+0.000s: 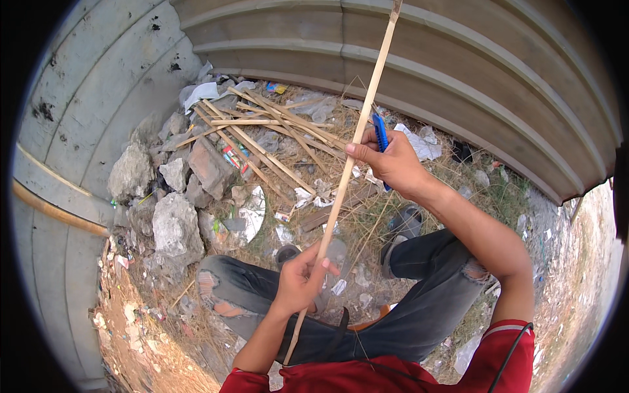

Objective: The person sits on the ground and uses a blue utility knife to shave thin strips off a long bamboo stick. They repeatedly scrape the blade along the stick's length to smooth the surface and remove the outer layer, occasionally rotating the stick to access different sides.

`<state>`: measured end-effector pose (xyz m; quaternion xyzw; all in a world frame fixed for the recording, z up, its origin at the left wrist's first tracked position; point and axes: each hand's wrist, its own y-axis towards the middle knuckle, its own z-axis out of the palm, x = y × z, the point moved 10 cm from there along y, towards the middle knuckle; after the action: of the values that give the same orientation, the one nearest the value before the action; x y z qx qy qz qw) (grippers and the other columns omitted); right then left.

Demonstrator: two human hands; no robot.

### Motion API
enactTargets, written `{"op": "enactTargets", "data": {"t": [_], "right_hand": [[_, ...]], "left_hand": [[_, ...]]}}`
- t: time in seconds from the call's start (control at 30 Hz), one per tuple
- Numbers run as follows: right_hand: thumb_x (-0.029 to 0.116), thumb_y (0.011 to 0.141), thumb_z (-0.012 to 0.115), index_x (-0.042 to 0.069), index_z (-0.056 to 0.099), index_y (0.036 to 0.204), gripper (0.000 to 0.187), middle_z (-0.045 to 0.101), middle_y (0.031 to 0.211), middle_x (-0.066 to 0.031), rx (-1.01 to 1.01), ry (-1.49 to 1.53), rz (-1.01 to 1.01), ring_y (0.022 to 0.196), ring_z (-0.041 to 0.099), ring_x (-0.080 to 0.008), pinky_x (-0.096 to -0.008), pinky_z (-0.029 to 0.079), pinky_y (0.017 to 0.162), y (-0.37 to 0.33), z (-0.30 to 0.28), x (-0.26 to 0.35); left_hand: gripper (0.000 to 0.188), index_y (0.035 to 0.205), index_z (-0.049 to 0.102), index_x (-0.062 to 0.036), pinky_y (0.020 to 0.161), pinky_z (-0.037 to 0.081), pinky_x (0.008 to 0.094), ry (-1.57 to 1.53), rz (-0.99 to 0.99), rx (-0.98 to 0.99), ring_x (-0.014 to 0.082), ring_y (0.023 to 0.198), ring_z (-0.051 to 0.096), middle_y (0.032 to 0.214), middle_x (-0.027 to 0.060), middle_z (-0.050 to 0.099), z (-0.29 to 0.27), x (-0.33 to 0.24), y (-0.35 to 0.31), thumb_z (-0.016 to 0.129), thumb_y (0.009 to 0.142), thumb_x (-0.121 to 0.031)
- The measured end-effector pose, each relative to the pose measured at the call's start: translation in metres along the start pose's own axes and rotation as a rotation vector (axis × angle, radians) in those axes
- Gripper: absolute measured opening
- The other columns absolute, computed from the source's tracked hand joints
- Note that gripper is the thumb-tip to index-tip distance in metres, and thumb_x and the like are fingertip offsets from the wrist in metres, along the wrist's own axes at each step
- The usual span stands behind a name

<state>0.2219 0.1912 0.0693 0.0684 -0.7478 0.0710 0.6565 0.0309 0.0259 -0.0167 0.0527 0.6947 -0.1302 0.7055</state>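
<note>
Bamboo strip, long, thin and probably light and springy, runs from 6 to 12 o'clock. Left hand pinches its lower part; right hand grips higher, fingers closed around a blue-handled knife.

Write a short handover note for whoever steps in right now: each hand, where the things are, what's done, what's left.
Left hand: closed around the lower part of a long bamboo strip, above the knees.
Right hand: holds a blue-handled knife against the strip higher up, thumb on the strip.
Pile of split bamboo strips lies ahead by the rocks and the metal wall.
Done: several strips piled.
Left: the held strip, seemingly mid-shaving.
</note>
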Motion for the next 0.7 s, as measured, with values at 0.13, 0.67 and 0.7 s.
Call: {"op": "enactTargets", "data": {"t": [0.13, 0.67, 0.7], "right_hand": [[0.026, 0.094, 0.077, 0.003, 0.068, 0.089, 0.025, 0.043, 0.054, 0.0079, -0.229, 0.266, -0.042, 0.045, 0.031, -0.0049, -0.0257, 0.025, 0.046, 0.017, -0.059, 0.007], [0.049, 0.101, 0.056, -0.002, 0.066, 0.095, 0.052, 0.063, 0.069, -0.0222, 0.126, -0.695, -0.255, 0.066, 0.065, -0.0407, -0.052, 0.049, 0.064, -0.038, 0.03, 0.041], [0.047, 0.101, 0.056, -0.001, 0.067, 0.095, 0.049, 0.065, 0.071, -0.0235, 0.211, -0.74, -0.254, 0.07, 0.066, -0.0434, -0.0541, 0.05, 0.066, -0.048, 0.046, 0.037]], "left_hand": [[0.047, 0.148, 0.048, 0.0012, 0.05, 0.042, 0.02, -0.022, -0.092, 0.153, 0.0031, 0.054, 0.052, 0.083, 0.0052, 0.073, 0.005, 0.03, -0.034, 0.056, 0.104, -0.01], [0.047, 0.15, 0.046, 0.003, 0.049, 0.031, 0.0207, -0.268, -0.039, -0.048, 0.0015, 0.052, 0.039, 0.067, -0.0062, 0.048, -0.007, 0.021, -0.033, 0.055, 0.106, -0.01], [0.047, 0.15, 0.046, 0.0029, 0.049, 0.03, 0.0208, -0.278, -0.023, -0.069, 0.0013, 0.052, 0.038, 0.066, -0.0067, 0.047, -0.004, 0.014, -0.023, 0.055, 0.106, -0.01]]}}
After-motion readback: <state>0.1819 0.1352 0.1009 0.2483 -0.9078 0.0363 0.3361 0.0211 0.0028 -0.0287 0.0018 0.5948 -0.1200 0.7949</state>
